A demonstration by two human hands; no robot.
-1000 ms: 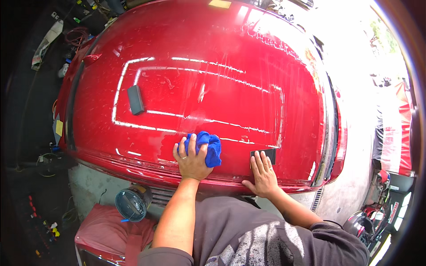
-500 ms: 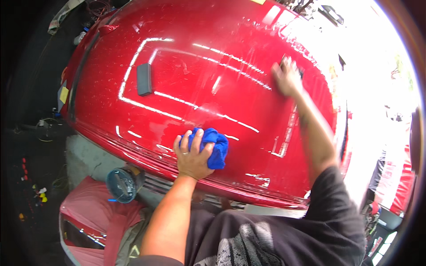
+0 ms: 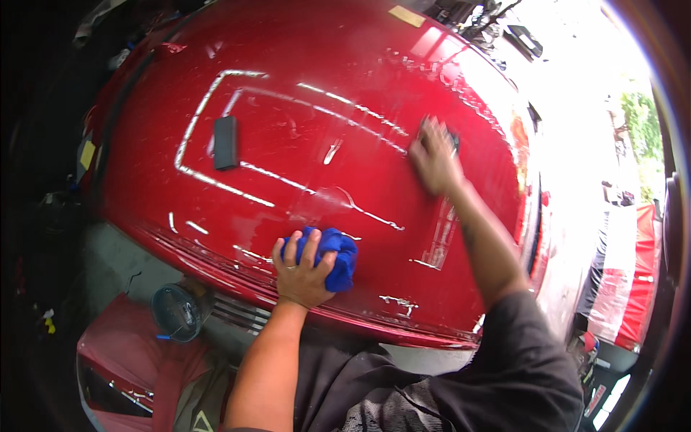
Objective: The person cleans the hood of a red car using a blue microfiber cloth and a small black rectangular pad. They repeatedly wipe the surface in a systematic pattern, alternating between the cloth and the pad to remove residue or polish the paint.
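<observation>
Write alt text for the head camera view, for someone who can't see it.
A person leans over a wet red car hood, left hand gripping a blue cloth, right hand pressing a dark pad far across it. A dark block lies on the hood.

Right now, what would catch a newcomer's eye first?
The glossy red car hood fills the view, streaked with bright reflections. Near its front edge the left hand presses a blue cloth; farther up on the right, the right hand pushes a dark pad. A dark block lies alone on the hood's left.
</observation>
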